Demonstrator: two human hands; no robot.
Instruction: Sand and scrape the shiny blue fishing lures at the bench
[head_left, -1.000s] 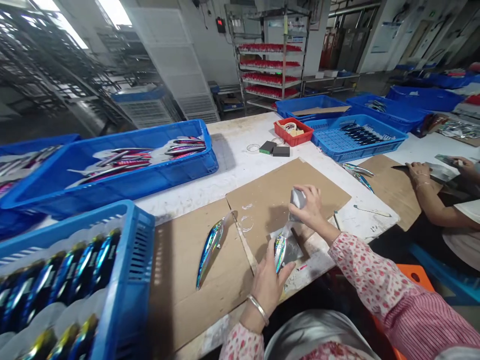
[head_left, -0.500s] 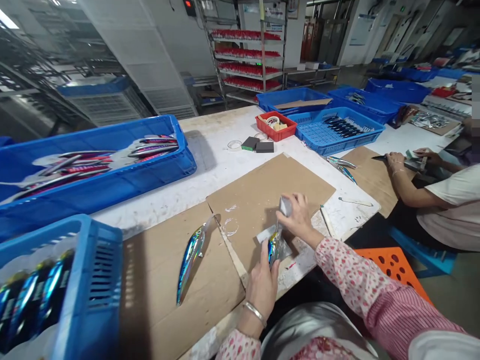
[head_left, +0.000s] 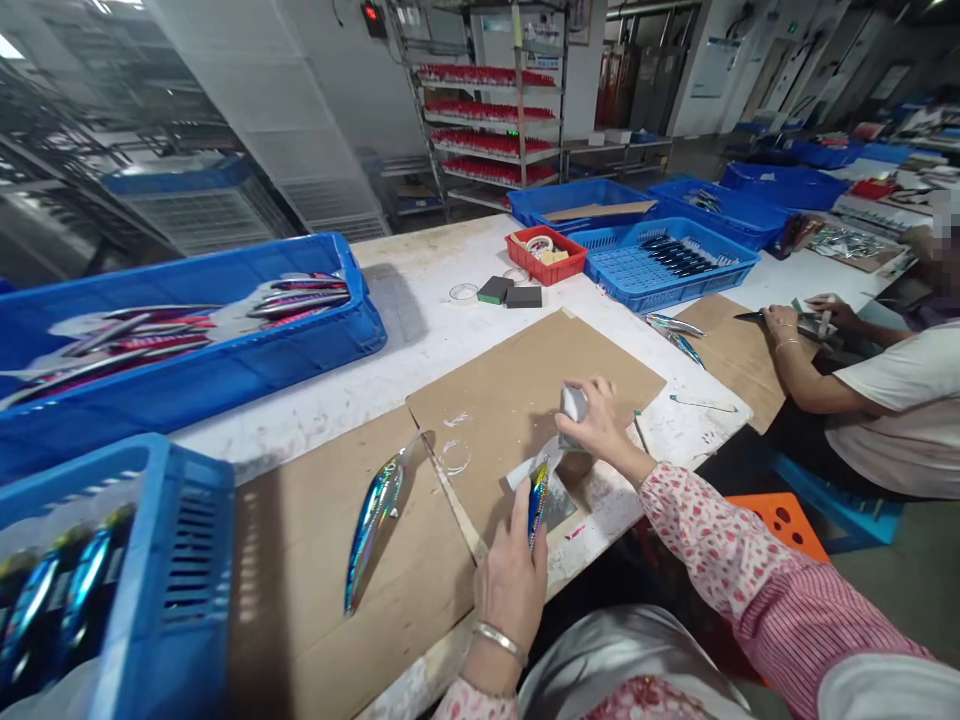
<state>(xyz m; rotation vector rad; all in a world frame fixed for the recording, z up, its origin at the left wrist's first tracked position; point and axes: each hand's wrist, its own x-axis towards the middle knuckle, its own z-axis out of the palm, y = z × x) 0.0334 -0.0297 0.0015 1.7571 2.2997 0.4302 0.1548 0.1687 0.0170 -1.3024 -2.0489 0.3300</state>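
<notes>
Nearest us, our left hand (head_left: 514, 580) pinches a holographic lure (head_left: 537, 495) on edge over the cardboard sheet (head_left: 525, 385), long axis running away from us toward our right hand (head_left: 596, 425). That hand, just beyond the lure's far tip, is curled around a small white block (head_left: 574, 402). A second lure (head_left: 371, 525) lies flat to the left, well apart. Farther off: blue crates (head_left: 187, 375), a red tray (head_left: 547, 268), a co-worker's hand (head_left: 780, 322) at the right.

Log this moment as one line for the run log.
left hand: holds iridescent lure upright | right hand: grips small white bottle above it | second lure: flat on cardboard
</notes>
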